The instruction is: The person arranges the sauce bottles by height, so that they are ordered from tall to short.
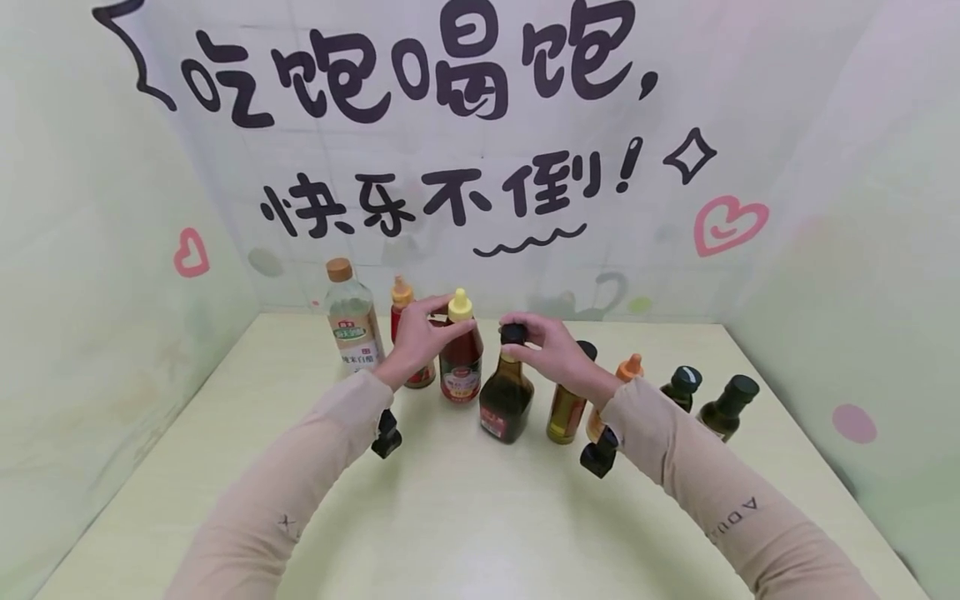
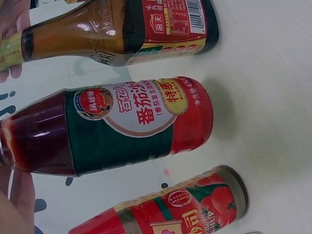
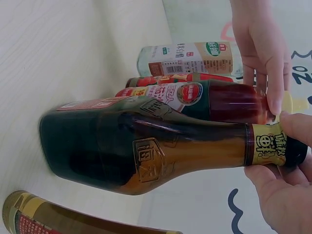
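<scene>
**Pale table [image 1: 465,517]: eight in the line-up, two caught by the neck!**

Counting left to right: one vinegar [image 1: 354,329], one red bottle [image 2: 185,207], one ketchup [image 1: 460,367], one dark bottle [image 1: 506,400], one amber bottle [image 1: 566,412], one orange-capped bottle [image 1: 628,367], two green bottles [image 1: 729,407]. Eight in all! And two hands in play. With the left hand [image 1: 420,337]: thumb and fingers wrapped round the ketchup's neck, just under a yellow cap. With the right hand [image 1: 561,357]: a narrow pinch on the neck and black cap of the dark bottle. Both prizes at mid-row, near each other but apart, between red bottle and amber bottle.

Plenty of traffic! In the head view, left hand across the red bottle, right sleeve [image 1: 675,450] over part of the orange-capped bottle and one of the green pair. In the right wrist view, dark bottle partly in front of the ketchup. At the left wrist, one black block [image 1: 386,433]; at the right, a second block [image 1: 598,457].

Over to the lettering! On the back wall [image 1: 420,150], two black lines: 吃饱喝饱, 快乐不倒! To either side, two pink hearts [image 1: 731,196], one each. On the dark bottle, 海天, moulded and printed. On the ketchup, 番茄沙 and 特惠. On the vinegar, 纯米白醋. On the right sleeve, capitals beginning ADU, the rest lost in folds.
</scene>
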The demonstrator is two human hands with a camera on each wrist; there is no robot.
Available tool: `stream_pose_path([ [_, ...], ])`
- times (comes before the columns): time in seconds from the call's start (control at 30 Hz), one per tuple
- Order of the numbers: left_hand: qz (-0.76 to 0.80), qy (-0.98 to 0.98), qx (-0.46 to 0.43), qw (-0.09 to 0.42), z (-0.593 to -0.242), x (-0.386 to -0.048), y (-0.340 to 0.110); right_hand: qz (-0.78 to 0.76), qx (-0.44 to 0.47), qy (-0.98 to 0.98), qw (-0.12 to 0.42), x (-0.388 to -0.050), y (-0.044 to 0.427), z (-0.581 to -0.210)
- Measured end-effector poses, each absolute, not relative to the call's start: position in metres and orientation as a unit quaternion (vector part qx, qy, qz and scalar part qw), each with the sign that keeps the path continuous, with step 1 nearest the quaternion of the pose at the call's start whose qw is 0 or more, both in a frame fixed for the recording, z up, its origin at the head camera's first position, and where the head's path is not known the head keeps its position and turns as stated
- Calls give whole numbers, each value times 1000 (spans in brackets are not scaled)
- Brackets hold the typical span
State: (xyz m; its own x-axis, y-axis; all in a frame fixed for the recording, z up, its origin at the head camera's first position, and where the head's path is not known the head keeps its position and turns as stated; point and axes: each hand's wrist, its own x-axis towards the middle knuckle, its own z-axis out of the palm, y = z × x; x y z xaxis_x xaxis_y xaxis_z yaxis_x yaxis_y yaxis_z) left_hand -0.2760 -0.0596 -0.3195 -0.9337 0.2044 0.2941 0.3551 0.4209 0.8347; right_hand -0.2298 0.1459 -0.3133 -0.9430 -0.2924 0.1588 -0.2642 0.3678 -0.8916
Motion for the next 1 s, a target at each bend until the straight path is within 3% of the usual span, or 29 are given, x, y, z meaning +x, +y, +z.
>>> stream_pose_path([
  [0.6, -514, -844, -90, 126, -337, -300, -51, -537, -161, 828, 23, -231, 146, -312],
  [1.0, -510, -848, -78, 123, -346, -307, -46, -536, -166, 827, 21, -230, 146, -312],
])
